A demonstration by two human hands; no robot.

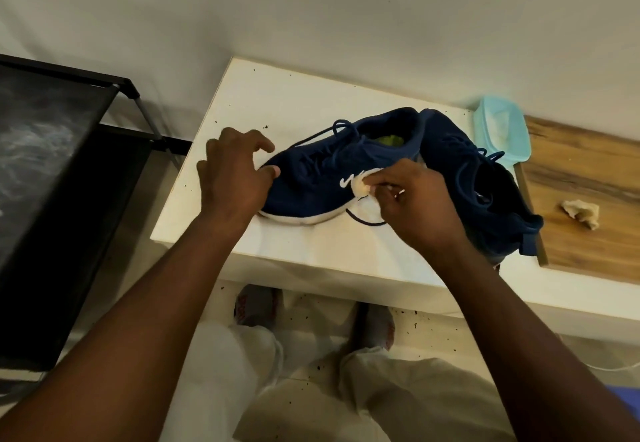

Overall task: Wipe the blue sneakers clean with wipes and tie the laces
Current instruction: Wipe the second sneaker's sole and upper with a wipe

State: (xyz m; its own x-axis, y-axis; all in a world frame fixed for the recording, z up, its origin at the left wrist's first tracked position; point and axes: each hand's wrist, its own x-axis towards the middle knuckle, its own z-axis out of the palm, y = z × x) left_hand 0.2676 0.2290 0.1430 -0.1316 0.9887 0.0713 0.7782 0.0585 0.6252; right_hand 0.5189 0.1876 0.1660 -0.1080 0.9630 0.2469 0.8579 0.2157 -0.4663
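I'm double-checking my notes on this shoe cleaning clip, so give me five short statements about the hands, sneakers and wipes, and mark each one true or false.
1. The right hand presses a wipe against the side of the near sneaker. True.
2. The left hand holds a second wipe. False: it holds nothing; its thumb touches the near sneaker's toe.
3. A crumpled wipe lies on the wooden board. True.
4. Both sneakers sit on the floor. False: both are up on the white table.
5. The pale blue tub stands in front of the near sneaker. False: it stands by the wall, behind the far sneaker.
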